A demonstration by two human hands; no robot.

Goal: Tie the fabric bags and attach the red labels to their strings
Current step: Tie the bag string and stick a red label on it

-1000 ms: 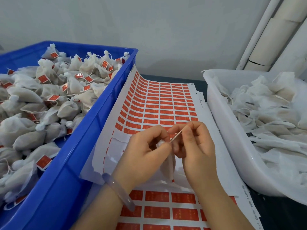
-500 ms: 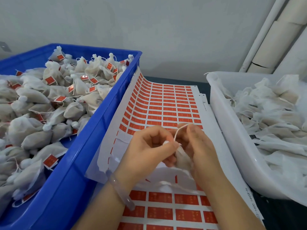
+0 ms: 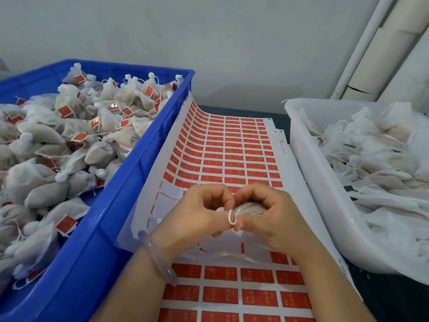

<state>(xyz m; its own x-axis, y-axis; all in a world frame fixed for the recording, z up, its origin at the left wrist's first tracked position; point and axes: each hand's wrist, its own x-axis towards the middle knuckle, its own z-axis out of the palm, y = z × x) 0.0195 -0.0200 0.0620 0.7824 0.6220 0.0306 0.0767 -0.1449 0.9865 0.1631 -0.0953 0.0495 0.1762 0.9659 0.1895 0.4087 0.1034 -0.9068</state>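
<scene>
Since the frame half a second ago, the string (image 3: pixel 232 217) is no longer standing up between the hands; it is now forming a small white loop, and the fabric bag (image 3: pixel 249 208) is sitting higher, bundled inside the right hand (image 3: pixel 276 221). The right grip is closing round the bag, with the fingers curling over it from the far side and the thumb pressing near the loop. The left hand (image 3: pixel 197 214) is pinching the string with thumb and forefinger, and its other fingers are curling in. So the bag is lying just to the right of the left grip, and the loop is sitting between the two thumbs. A clear bracelet (image 3: pixel 160 261) is resting on the left wrist.

Both hands are hovering over a backing sheet (image 3: pixel 292 182) that is carrying rows of red labels (image 3: pixel 233 145); its left edge is curling up against a blue crate (image 3: pixel 130 182). Tied bags (image 3: pixel 46 135) with red tags are filling the crate on the left. On the right, a white tub (image 3: pixel 325 217) is holding loose bags (image 3: pixel 371 163). I cannot tell whether the knot is finished.
</scene>
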